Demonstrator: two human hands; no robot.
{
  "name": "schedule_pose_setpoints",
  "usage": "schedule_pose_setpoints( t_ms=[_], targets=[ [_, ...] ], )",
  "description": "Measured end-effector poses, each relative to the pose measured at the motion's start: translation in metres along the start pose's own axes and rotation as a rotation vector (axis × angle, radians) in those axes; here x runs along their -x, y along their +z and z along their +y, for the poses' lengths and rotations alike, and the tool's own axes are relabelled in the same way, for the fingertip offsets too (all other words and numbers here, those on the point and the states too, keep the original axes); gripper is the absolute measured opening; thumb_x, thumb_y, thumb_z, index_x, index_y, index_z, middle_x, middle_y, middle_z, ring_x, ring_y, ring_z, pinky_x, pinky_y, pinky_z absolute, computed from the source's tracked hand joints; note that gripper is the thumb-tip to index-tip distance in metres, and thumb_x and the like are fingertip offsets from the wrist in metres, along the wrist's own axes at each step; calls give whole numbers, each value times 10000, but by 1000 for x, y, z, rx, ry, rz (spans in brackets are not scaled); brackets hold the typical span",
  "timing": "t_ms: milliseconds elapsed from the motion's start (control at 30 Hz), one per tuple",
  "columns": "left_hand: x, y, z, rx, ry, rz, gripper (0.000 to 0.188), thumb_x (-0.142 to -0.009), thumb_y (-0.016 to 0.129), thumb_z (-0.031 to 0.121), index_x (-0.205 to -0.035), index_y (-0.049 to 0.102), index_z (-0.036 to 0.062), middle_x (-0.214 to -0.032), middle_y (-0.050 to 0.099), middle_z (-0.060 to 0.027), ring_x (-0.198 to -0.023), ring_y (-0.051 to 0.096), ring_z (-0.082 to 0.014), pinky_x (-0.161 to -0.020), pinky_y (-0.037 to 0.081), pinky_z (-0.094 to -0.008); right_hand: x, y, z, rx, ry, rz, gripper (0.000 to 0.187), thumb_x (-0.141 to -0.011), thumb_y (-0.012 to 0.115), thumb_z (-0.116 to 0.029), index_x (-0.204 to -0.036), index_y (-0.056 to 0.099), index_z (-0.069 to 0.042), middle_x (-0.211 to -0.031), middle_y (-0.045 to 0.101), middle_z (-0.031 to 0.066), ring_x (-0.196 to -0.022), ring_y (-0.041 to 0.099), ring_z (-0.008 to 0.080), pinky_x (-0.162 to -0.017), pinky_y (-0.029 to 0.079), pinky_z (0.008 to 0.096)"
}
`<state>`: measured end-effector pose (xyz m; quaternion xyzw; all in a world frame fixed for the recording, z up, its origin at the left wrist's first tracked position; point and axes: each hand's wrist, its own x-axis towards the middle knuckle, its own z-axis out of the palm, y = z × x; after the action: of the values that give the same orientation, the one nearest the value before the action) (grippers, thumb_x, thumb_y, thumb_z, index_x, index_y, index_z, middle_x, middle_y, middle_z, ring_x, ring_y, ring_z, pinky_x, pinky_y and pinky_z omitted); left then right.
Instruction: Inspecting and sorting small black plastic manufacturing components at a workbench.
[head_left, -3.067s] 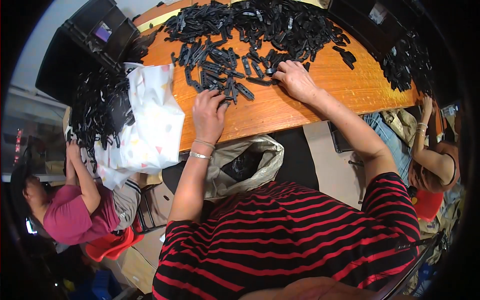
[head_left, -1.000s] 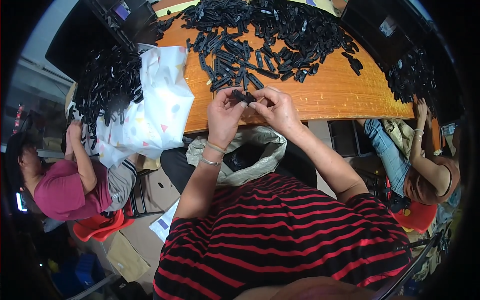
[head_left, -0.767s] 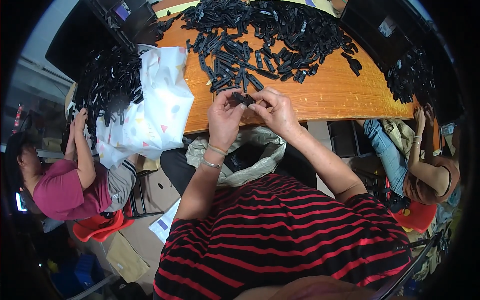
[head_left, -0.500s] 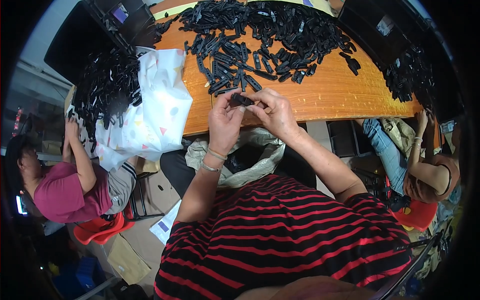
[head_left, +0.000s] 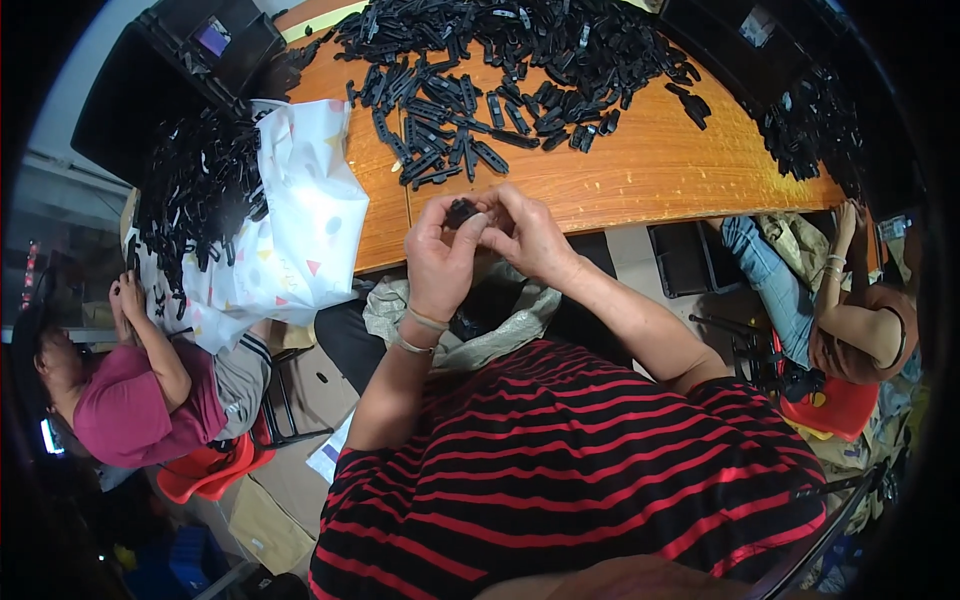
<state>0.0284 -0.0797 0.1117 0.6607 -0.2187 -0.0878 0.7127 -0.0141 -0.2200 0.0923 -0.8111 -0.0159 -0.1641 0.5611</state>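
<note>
At your far left, a co-worker in a maroon shirt (head_left: 130,410) sat with both hands raised beside a left heap of black parts (head_left: 190,190), and a white patterned sheet (head_left: 315,230) spread along your side of it. Just right of the sheet, a pale woven sack (head_left: 385,305) gaped below your wrists, partly covered by your forearms.

Your left grip (head_left: 438,255) was next, by the near edge of the worktop (head_left: 620,185). Its thumb and fingers were pressed together, pinching a small black piece (head_left: 461,211). Farther out, beyond that piece and apart from it, slim black pieces (head_left: 430,110) lay loose at mixed angles.

The small black piece was at the left thumb tip, to the left of your right grip (head_left: 530,240); your left hand was the nearer one. Your fingers hid much of it, so you could not have told its long axis from this view. Your right grip curled in from the right, thumb and fingers bent toward the piece. Whether those tips touched it, or how far apart they stood, could not be made out.

Farther right, a large dark heap (head_left: 560,60) covered the back of the worktop. Past it, a black crate (head_left: 725,70) stood near a right-hand heap (head_left: 805,130), with another person's hand (head_left: 848,222) below.
</note>
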Motion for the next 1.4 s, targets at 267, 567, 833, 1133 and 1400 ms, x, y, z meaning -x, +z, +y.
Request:
schedule_pose_setpoints(
  t_ms=[267, 567, 833, 1133, 1400],
  targets=[
    [43, -37, -26, -545, -14, -246, 142, -848, 653, 117, -934, 639, 5, -824, 631, -88, -689, 603, -180, -608, 464, -288, 21, -11, 4, 269, -50, -402, 279, -757, 759, -229, -892, 643, -14, -782, 665, 145, -750, 657, 315, -642, 502, 402],
    [-29, -44, -28, -861, 372, 21, 173, -821, 645, 61, -990, 646, 26, -856, 607, -115, -754, 610, -261, -680, 486, -340, -59, -92, 50, 864, -112, 91, 136, -790, 671, -91, -917, 669, -44, -882, 605, 137, -766, 623, 328, -679, 505, 425],
    [-72, -42, -46, -1181, 392, -26, 185, -734, 724, 74, -881, 615, 49, -886, 549, -120, -886, 554, -311, -739, 475, -403, -76, -99, 60, 1005, -139, -183, 145, -774, 657, -61, -879, 566, -19, -932, 550, 142, -798, 608, 363, -683, 493, 455],
    [-66, -42, -33, -922, 194, -96, 259, -766, 700, 6, -992, 576, 31, -890, 608, -91, -825, 616, -224, -683, 510, -318, -85, -110, 56, 957, -254, -312, 177, -790, 593, -45, -960, 569, -1, -904, 577, 187, -789, 617, 369, -696, 511, 445],
    [-43, -17, -9, 297, -287, -74, 295, -869, 610, -33, -1147, 514, -5, -1007, 628, -62, -854, 630, -104, -729, 559, -226, -45, -39, -10, -319, 3, 113, 159, -831, 670, -8, -961, 578, -15, -770, 616, -2, -632, 581, 43, -579, 496, 200]
  ],
)
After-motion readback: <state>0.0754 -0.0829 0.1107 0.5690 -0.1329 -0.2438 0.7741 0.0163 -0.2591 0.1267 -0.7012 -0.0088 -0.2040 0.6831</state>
